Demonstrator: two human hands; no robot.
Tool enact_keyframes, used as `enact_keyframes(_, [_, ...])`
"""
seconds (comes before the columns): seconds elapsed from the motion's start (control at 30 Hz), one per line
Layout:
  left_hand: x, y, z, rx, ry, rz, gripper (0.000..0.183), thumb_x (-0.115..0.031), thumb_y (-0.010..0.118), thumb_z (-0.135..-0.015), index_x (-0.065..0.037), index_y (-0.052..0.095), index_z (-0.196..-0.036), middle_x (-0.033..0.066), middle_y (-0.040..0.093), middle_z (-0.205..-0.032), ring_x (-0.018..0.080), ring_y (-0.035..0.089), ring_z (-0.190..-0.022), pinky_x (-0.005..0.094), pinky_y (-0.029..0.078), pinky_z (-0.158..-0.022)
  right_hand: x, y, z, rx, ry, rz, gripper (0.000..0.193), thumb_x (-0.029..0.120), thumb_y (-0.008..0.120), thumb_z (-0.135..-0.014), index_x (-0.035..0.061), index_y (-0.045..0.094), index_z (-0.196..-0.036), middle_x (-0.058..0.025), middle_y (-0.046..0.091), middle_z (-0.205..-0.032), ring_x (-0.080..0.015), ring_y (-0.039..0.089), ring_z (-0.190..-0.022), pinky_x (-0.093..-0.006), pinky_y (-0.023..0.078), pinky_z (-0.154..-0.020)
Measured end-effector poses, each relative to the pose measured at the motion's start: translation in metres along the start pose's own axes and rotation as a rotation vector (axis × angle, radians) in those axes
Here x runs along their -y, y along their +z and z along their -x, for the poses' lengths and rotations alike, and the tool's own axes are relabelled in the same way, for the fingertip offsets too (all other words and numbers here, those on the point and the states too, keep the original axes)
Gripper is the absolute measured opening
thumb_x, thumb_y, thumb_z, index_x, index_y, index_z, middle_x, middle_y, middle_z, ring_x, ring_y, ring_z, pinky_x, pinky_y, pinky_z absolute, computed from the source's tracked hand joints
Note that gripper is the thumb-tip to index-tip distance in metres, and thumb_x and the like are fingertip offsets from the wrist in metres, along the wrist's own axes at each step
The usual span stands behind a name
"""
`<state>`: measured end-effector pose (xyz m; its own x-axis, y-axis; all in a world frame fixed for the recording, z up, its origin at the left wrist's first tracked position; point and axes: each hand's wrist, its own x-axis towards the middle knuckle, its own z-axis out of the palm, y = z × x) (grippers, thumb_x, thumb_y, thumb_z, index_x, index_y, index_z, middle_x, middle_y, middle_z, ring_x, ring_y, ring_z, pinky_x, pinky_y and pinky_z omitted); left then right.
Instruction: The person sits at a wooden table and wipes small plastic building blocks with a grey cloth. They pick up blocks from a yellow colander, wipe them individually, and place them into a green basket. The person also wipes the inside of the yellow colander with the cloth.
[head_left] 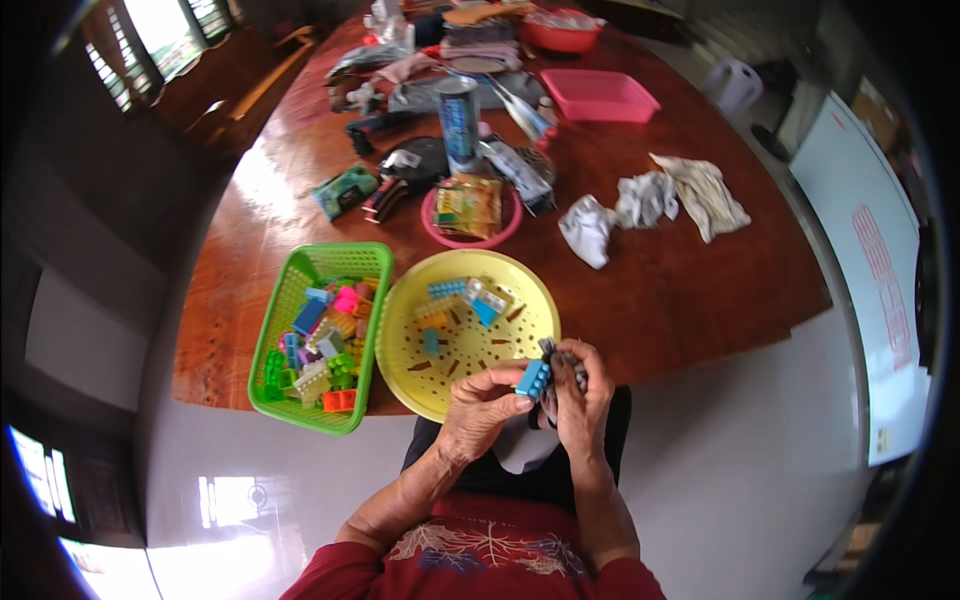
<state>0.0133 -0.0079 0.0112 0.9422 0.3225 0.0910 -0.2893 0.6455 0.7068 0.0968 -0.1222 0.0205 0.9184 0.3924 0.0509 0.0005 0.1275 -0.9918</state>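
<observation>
Two hands, left hand (480,405) and right hand (580,390), fingers closed on a blue brick (533,379) and grey bricks (562,360), at the surface (680,290) edge beside yellow colander (440,345) and green basket (300,275).

Bare tabletop (690,290) lies open right of the yellow perforated bowl (405,345); the green basket (300,275) blocks its left.

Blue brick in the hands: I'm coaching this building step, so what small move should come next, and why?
Probably press the blue brick down onto the grey piece. The left hand pinches the brick right against the grey piece, which the right hand holds, just at the near rim of the yellow colander.
</observation>
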Motion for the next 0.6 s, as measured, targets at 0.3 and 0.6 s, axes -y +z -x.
enact_keyframes(0.3, [-0.001, 0.001, 0.001, -0.002, 0.034, -0.065, 0.021, -0.002, 0.076, -0.072, -0.002, 0.066, -0.091, 0.0106, 0.060, -0.109, 0.0196, 0.059, -0.097, 0.0327, 0.049, -0.086, 0.023, 0.002, 0.009, 0.059, -0.607, 0.272, 0.017, -0.002, 0.060, -0.080, 0.0019, 0.062, -0.097, -0.0120, 0.056, -0.094, -0.0197, 0.058, -0.079, -0.0287, 0.048, -0.067])
enact_keyframes(0.6, [-0.005, -0.008, 0.007, 0.009, 0.025, -0.242, 0.025, 0.006, 0.076, -0.069, -0.001, 0.068, -0.091, 0.0131, 0.058, -0.113, 0.0212, 0.057, -0.107, 0.0366, 0.048, -0.093, 0.020, -0.003, 0.022, 0.135, -0.661, 0.307, 0.024, -0.006, 0.058, -0.074, 0.0038, 0.064, -0.096, -0.0110, 0.055, -0.096, -0.0207, 0.058, -0.080, -0.0298, 0.049, -0.066])
